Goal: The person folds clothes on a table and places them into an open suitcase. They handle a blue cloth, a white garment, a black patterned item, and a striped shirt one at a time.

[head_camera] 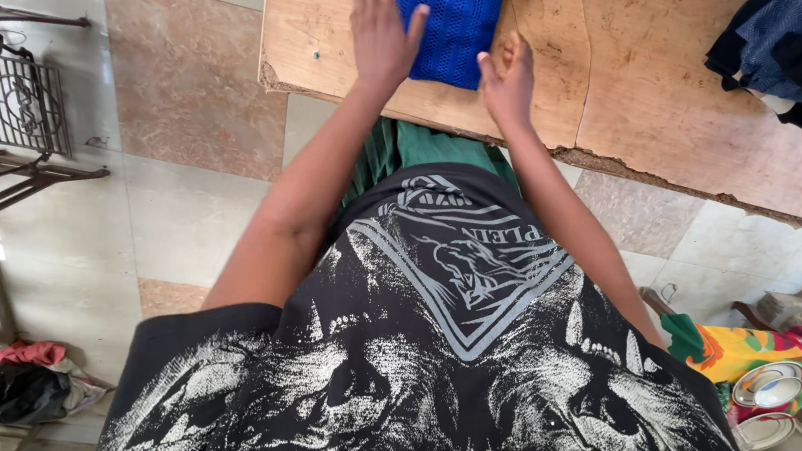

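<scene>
Hands flat on folded blue knit cloth (450, 20) at the desk's (628, 90) near edge: my left hand (380, 37) presses its left side, my right hand (510, 82) its right, grip released; smoothing seems under way, calling for even pressure.

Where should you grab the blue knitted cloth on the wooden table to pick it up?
Probably by its two long side edges, one hand from each side. The blue knitted cloth lies flat and folded into a narrow strip on the wooden table; the left hand and right hand already rest flat at its near corners.
</scene>
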